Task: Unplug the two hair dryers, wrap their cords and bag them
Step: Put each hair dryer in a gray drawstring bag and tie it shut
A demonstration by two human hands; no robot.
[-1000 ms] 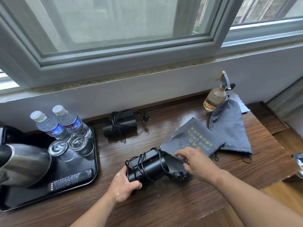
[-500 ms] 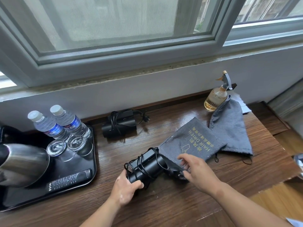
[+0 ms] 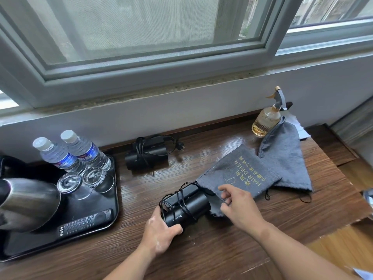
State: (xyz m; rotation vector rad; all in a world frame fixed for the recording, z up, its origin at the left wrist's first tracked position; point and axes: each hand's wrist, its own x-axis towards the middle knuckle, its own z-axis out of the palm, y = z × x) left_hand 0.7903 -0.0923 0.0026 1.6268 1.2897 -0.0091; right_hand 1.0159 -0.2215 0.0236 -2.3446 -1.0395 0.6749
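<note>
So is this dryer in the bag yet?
Not yet: the dryer is mostly outside the printed bag, front end at its mouth; left hand grips it, right hand pinches the bag.

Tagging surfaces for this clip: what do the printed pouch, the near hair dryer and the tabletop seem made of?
The printed pouch: grey woven cloth, matte; weave texture, soft folds and a fraying hem show. The near hair dryer: probably hard plastic, black satin finish with soft highlights. The tabletop: dark wood or veneer, glossy; grain lines and window glare.

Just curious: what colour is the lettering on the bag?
Yellow-gold, on the grey bag; head view.
</note>
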